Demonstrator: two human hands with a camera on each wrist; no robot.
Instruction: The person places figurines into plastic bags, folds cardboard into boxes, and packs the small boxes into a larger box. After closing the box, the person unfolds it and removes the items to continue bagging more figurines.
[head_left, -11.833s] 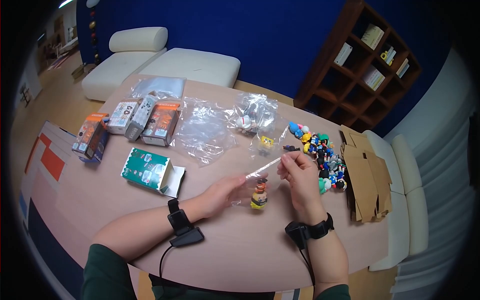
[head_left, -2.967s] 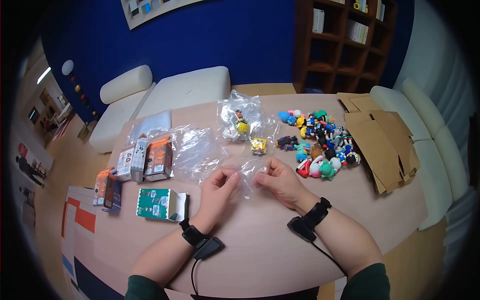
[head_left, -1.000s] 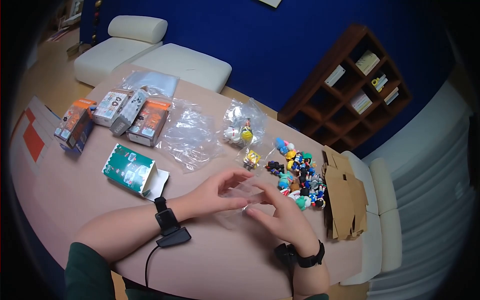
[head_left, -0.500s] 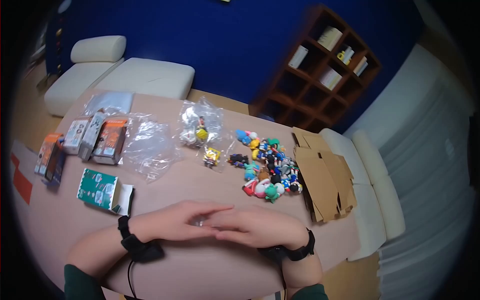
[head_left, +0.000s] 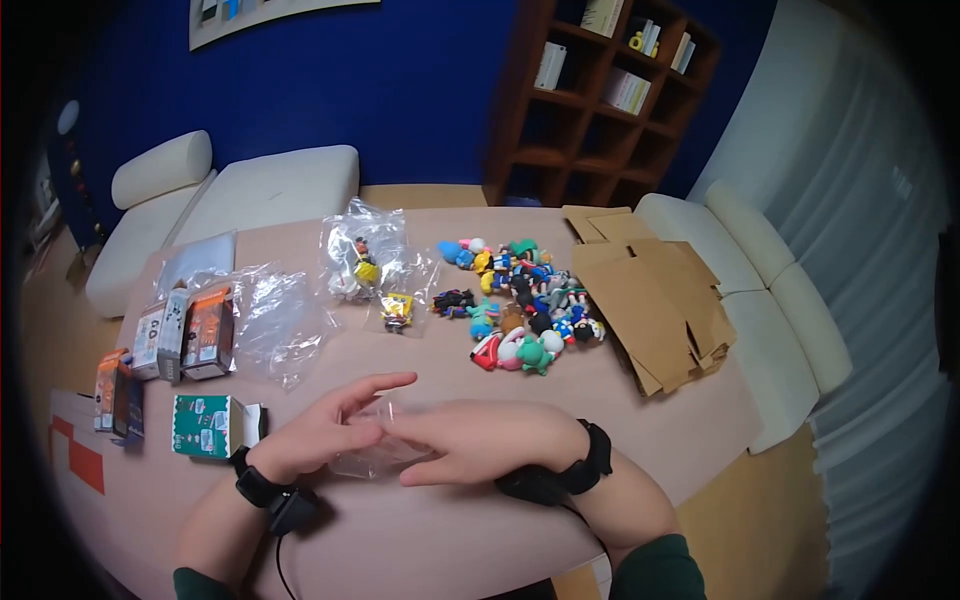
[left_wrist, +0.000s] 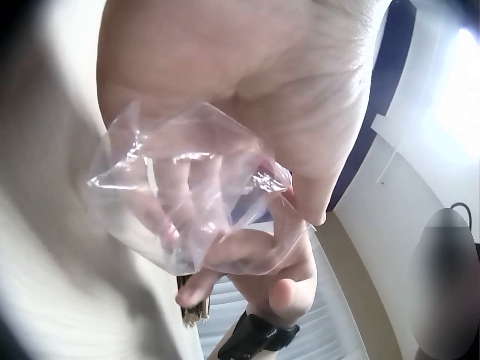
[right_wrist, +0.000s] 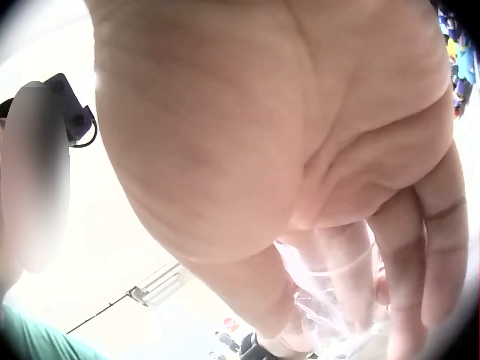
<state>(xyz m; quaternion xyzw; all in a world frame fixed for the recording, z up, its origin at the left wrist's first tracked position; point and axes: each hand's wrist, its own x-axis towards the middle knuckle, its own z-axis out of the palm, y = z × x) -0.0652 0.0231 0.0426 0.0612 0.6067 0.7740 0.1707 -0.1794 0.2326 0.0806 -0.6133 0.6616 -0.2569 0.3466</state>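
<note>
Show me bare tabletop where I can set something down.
Free: the tabletop between the right forearm and the flattened cardboard, and its near strip, this side of the held bag. Crowded: the left, with boxes and plastic bags, and the far middle, with bagged toys and loose figures.

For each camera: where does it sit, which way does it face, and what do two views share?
Head: on the person's head, facing forward and down at the table; left grip, right grip and forearms show.
Left wrist: on that wrist, facing along the left grip to the clear bag, the right grip beyond.
Right wrist: on that wrist, facing along the right grip; figurines at upper right, green clothing at lower left.
Shared: head and left wrist both show the clear bag and both grips.
</note>
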